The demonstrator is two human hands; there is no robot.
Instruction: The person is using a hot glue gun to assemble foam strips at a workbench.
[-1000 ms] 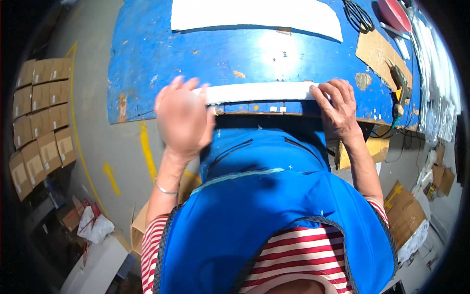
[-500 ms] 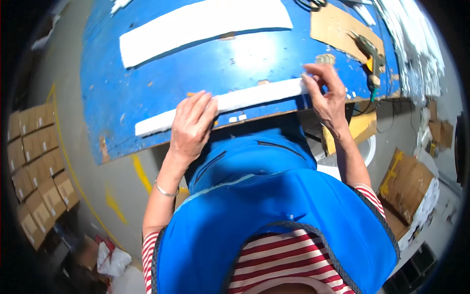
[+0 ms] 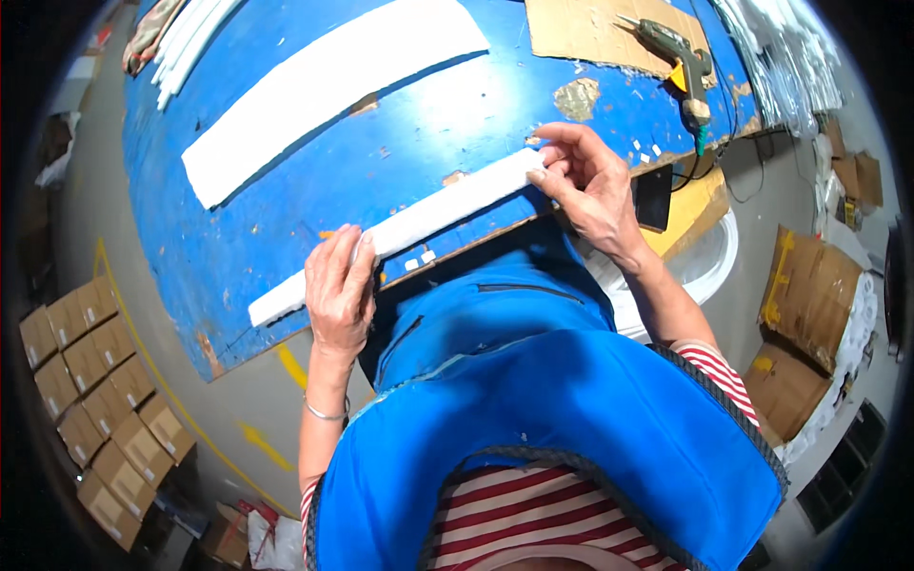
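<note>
We press a narrow white foam strip (image 3: 400, 228) flat along the blue table (image 3: 286, 190) edge: left hand (image 3: 338, 290) w/ palm down mid-strip to pin it, right hand (image 3: 586, 181) pinching its 2 o'clock end. Glue gun (image 3: 681, 52) approx. 1 o'clock.

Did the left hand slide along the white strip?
Yes. The left hand now sits nearer the middle of the white strip on the blue table, instead of covering its left end.
</note>
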